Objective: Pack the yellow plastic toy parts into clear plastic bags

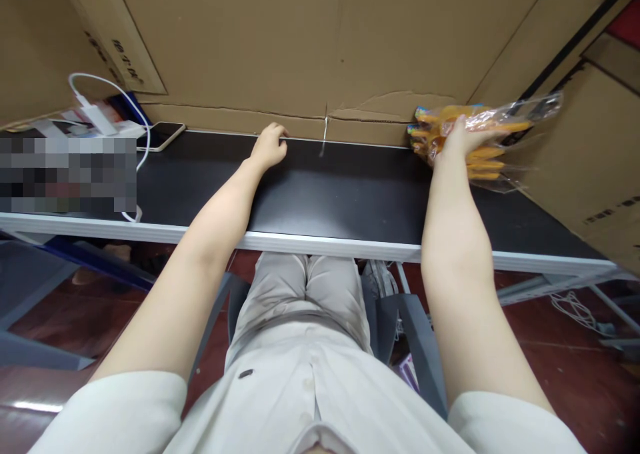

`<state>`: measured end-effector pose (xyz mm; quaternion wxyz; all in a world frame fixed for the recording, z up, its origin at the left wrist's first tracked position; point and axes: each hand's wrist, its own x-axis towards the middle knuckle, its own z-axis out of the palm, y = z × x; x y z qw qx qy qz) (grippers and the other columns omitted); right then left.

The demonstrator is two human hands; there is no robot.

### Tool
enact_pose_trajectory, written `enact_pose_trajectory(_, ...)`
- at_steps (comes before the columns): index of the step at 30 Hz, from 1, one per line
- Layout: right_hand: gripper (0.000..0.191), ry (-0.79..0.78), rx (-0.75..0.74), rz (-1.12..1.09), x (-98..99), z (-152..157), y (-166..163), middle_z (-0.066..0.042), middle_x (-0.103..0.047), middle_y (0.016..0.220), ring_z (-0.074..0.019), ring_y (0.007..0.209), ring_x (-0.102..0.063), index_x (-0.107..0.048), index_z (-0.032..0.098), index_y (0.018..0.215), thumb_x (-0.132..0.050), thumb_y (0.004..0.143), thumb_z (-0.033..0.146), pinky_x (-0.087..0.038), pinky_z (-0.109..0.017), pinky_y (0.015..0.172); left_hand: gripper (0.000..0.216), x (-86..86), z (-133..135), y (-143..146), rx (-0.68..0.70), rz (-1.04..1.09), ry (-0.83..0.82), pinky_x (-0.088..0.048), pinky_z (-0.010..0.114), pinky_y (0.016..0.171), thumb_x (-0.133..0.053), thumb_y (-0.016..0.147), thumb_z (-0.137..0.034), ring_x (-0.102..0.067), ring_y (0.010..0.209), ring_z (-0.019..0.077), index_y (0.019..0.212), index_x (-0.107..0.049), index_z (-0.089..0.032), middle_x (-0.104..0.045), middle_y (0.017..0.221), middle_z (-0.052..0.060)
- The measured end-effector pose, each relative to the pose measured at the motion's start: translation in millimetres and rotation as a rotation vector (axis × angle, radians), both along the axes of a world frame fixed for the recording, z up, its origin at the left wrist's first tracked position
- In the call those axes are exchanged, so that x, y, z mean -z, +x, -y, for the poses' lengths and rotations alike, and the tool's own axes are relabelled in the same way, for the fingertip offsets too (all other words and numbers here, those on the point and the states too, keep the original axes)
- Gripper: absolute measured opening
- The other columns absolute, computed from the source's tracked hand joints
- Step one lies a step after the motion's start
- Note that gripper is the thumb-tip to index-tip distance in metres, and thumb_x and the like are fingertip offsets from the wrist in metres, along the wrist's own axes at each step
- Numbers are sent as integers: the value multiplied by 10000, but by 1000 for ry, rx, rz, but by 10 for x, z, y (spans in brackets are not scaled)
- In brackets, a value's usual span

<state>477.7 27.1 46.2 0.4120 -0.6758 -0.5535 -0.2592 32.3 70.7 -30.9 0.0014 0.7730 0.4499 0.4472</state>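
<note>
While at full reach, right hand [461, 141] tight around packet [489, 166], left hand [269, 146] curled, empty.

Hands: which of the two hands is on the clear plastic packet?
The right hand is on the clear packet of orange items. The left hand only touches the far edge of the black table.

free: tabletop [350, 194] middle | blocked: cardboard wall [300, 41] behind, packet [505, 124] right, phone [163, 135] left
</note>
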Motion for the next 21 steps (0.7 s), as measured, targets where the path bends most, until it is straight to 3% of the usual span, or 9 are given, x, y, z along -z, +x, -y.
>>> enact_pose_trajectory(2,563,-6,31,55,3,371,-138,-265,-159,1876,-322,1684,-415,-511,233,1720,-403,1182,358,-424,-628,1249,181,3,-6,0,3,0,-11,-503,579,1260,-621,896,-219,-689,1307,356,1047,-720,-214,-752,1224,172)
enact_pose_trajectory(4,613,-44,88,70,6,606,-214,-217,5,1904,-352,1737,-291,-463,269,1755,-484,1162,425,-379,-664,1267,202,15,-25,-1,-19,-14,-15,-502,567,1260,-625,895,-202,-686,1315,355,1068,-729,-209,-748,1248,175)
enact_pose_trajectory(7,746,-192,322,-131,-60,627,-283,-267,1,1891,-376,1755,-232,-306,211,1823,-532,1141,412,-341,-689,1288,210,44,-71,-8,-46,-39,-28,-497,557,1262,-635,897,-178,-685,1316,357,1080,-734,-204,-740,1269,179)
enact_pose_trajectory(9,887,-160,443,-427,-151,523,-345,-322,-8,1870,-388,1772,-159,-124,55,1835,-567,1104,291,-217,-660,1365,205,61,-99,-12,-44,-43,-25,-499,555,1258,-637,901,-179,-690,1303,356,1080,-734,-208,-740,1260,172)
enact_pose_trajectory(10,877,-101,445,-489,-198,478,-382,-304,5,1874,-373,1780,-124,-116,12,1825,-543,1084,210,-142,-636,1392,204,66,-106,-13,-40,-40,-15,-508,550,1249,-637,898,-182,-696,1287,353,1074,-736,-210,-744,1247,167)
enact_pose_trajectory(13,779,67,193,-340,-284,457,-502,-297,-82,1874,-379,1779,-120,-214,-37,1798,-420,1063,122,-31,-654,1403,210,55,-89,-5,-33,-35,14,-547,519,1205,-625,862,-184,-722,1210,335,1029,-748,-212,-767,1178,151)
enact_pose_trajectory(15,761,77,-20,-178,-269,501,-572,-269,-142,1874,-351,1780,-136,-286,-22,1782,-392,1034,71,-1,-638,1412,228,26,-45,13,-37,-56,-22,-565,501,1176,-598,840,-180,-738,1155,322,1001,-758,-203,-784,1113,142)
enact_pose_trajectory(19,680,-178,-366,31,-48,442,-683,-172,-199,1889,-175,1765,-191,-435,46,1699,-334,1027,29,-38,-470,1445,237,-28,46,65,-55,-156,-228,-590,464,1124,-586,791,-174,-760,1089,318,928,-778,-201,-797,1004,132)
enact_pose_trajectory(21,633,-406,-385,61,134,313,-716,-143,-297,1868,-189,1747,-251,-512,121,1657,-368,1044,59,-147,-471,1440,195,-30,64,87,-58,-199,-293,-604,442,1095,-613,750,-181,-768,1060,321,857,-772,-221,-797,967,121)
